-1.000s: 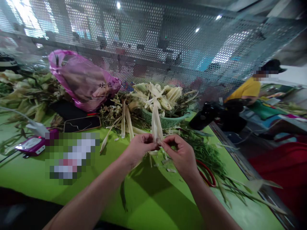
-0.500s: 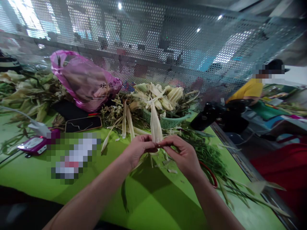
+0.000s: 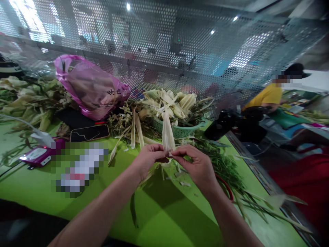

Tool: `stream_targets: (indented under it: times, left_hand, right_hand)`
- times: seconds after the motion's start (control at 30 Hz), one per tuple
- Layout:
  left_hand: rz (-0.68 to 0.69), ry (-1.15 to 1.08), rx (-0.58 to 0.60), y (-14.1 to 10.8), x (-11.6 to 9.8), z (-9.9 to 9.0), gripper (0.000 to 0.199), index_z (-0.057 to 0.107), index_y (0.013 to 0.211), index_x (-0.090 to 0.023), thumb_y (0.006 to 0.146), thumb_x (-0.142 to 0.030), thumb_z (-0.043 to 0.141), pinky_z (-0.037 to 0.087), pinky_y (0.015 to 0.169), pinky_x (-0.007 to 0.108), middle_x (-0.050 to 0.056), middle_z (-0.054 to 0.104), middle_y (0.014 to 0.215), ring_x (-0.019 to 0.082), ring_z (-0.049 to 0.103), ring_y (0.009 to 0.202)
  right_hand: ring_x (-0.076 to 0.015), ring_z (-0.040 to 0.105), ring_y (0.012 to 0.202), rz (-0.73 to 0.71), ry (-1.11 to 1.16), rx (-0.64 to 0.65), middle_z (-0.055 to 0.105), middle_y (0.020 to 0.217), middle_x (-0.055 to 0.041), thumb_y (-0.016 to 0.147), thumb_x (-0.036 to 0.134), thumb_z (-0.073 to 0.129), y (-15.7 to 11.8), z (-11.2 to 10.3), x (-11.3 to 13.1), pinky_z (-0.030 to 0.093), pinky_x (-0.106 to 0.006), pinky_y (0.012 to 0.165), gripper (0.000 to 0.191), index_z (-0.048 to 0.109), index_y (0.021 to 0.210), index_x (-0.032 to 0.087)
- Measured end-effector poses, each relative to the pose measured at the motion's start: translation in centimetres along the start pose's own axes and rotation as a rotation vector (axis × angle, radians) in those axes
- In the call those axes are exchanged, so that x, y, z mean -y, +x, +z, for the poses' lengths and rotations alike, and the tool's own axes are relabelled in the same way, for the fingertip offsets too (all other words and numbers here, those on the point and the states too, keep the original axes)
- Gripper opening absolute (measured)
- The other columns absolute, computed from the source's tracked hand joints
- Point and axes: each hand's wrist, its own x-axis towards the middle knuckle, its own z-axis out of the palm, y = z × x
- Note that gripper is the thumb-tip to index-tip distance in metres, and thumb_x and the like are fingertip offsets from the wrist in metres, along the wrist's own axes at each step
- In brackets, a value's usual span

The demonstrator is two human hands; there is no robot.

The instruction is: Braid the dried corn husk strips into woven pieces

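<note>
Corn husk (image 3: pixel 168 134), likely light, papery and easily split, stands upright above the surface (image 3: pixel 154 223). Left hand (image 3: pixel 153 155) and right hand (image 3: pixel 194 160) pinch its lower end, a sensible hold; a husk-filled basket (image 3: pixel 186 131) sits at twelve o'clock.

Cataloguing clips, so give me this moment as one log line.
left hand: gripping husk strip | right hand: pinching its lower end | beyond: green basket, husks heaped inside

One held husk (image 3: pixel 168 135), one basket (image 3: pixel 186 131), one pink bag (image 3: pixel 89 85), one phone (image 3: pixel 89 133), one purple power strip (image 3: pixel 38 156), one white plug (image 3: pixel 43 139), one red loop (image 3: pixel 228 188), one counter (image 3: pixel 159 230) and one person in yellow (image 3: pixel 268 94) can be counted.
</note>
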Motion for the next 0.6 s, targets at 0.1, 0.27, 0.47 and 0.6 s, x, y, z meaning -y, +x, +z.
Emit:
stream_targets:
  times: [0.1, 0.27, 0.47, 0.6]
  left_hand:
    - [0.019, 0.010, 0.012, -0.10, -0.01, 0.13, 0.010, 0.068, 0.074, -0.010, 0.066, -0.015, 0.071, 0.047, 0.073, 0.028, 0.006, 0.066, 0.076, 0.011, 0.059, 0.065]
    - [0.030, 0.005, 0.014, -0.13, 0.11, 0.26, 0.012, 0.070, 0.078, -0.012, 0.066, -0.014, 0.070, 0.046, 0.073, 0.026, 0.005, 0.067, 0.077, 0.010, 0.058, 0.066]
    - [0.020, -0.002, -0.005, -0.10, 0.23, 0.32, 0.010, 0.071, 0.076, -0.011, 0.066, -0.012, 0.070, 0.044, 0.072, 0.024, 0.004, 0.066, 0.075, 0.009, 0.056, 0.065]
    - [0.040, 0.021, 0.021, -0.26, 0.14, 0.48, 0.014, 0.071, 0.078, -0.011, 0.066, -0.019, 0.073, 0.045, 0.072, 0.025, 0.005, 0.067, 0.076, 0.010, 0.056, 0.067]
  right_hand:
    - [-0.0175, 0.061, 0.077, 0.004, -0.025, -0.003, 0.066, 0.081, -0.0030, 0.081, 0.022, 0.064, -0.01, 0.00, -0.16, 0.048, -0.030, 0.073, 0.004, 0.068, 0.080, 0.021]
    - [-0.0188, 0.061, 0.077, 0.026, -0.048, 0.002, 0.066, 0.080, -0.0042, 0.082, 0.026, 0.062, 0.11, 0.14, -0.32, 0.048, -0.031, 0.072, 0.008, 0.066, 0.079, 0.020]
    - [-0.0172, 0.059, 0.075, 0.066, -0.070, -0.045, 0.064, 0.080, -0.0029, 0.082, 0.026, 0.061, -0.14, 0.43, -0.18, 0.046, -0.029, 0.071, 0.007, 0.063, 0.078, 0.020]
    - [-0.0166, 0.058, 0.072, 0.095, -0.081, -0.086, 0.063, 0.078, -0.0027, 0.081, 0.025, 0.062, -0.37, 0.56, 0.06, 0.046, -0.029, 0.068, 0.006, 0.062, 0.079, 0.020]
